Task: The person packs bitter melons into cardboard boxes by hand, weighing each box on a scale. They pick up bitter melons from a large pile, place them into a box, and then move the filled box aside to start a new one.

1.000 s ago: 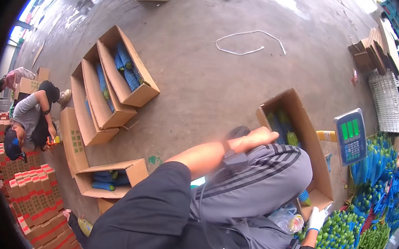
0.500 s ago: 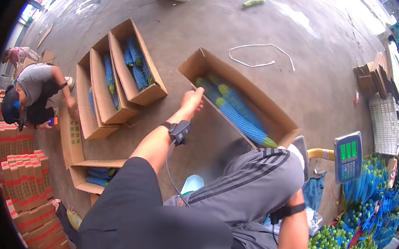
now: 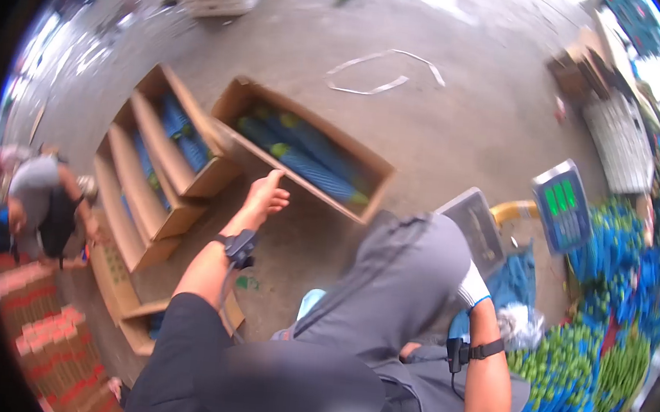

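Observation:
A long open cardboard box (image 3: 379, 185) holds several long green vegetables (image 3: 314, 165) in blue mesh sleeves. My left hand (image 3: 267, 194) is at the outside of its near long wall, thumb raised and fingers loosely bent and apart. Blur hides whether it touches the cardboard. My right hand (image 3: 474, 285), in a white glove with a blue cuff, is beside my bent knee, its fingers hidden behind the leg. Close to that hand is the grey platform (image 3: 473, 228) of a scale, whose display (image 3: 562, 203) shows green digits.
Several open boxes (image 3: 161, 207) of blue-sleeved vegetables stand to the left, close to the long box. A person (image 3: 48, 201) crouches beyond them, near stacked cartons (image 3: 58, 347). Heaps of sleeved vegetables (image 3: 567, 368) lie at the right. A white strap (image 3: 373, 68) is on the floor.
The long box has shifted left toward the other boxes, away from the scale, whose platform now shows. My left hand has come off the box's rim. The view has turned.

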`<state>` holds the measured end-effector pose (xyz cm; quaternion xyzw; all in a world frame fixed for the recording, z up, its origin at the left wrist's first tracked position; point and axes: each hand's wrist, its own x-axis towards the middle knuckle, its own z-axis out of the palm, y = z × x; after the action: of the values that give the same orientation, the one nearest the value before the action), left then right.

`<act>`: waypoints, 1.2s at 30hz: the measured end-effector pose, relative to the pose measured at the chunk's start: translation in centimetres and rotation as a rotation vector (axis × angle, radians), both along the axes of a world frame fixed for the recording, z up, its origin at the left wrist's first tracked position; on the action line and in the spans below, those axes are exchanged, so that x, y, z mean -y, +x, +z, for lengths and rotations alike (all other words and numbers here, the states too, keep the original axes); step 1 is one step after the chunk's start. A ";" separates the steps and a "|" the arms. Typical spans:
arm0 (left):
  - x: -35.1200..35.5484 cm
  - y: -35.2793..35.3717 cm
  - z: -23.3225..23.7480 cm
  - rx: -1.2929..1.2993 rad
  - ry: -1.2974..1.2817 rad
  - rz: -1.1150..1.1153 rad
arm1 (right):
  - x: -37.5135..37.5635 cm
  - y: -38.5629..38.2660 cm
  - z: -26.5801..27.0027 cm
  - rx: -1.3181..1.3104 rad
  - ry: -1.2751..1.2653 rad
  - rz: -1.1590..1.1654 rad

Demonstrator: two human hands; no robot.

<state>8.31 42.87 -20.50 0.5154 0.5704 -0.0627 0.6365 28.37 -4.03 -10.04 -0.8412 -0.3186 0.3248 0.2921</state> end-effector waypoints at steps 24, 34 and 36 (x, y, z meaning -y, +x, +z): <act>15.8 18.0 4.2 0.118 0.464 -0.966 | 24.9 -32.2 13.2 0.525 0.273 -1.813; 24.5 22.9 9.8 0.256 0.620 -1.370 | 35.2 -60.8 5.5 0.316 -0.899 -2.398; 26.0 23.3 10.7 0.283 0.648 -1.428 | 35.2 -67.6 6.1 0.041 -1.250 -2.559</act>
<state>31.61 16.91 -9.78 0.9188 0.0058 -0.2205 0.3275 -39.24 -39.26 -3.95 -0.5375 0.8380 -0.0859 -0.0383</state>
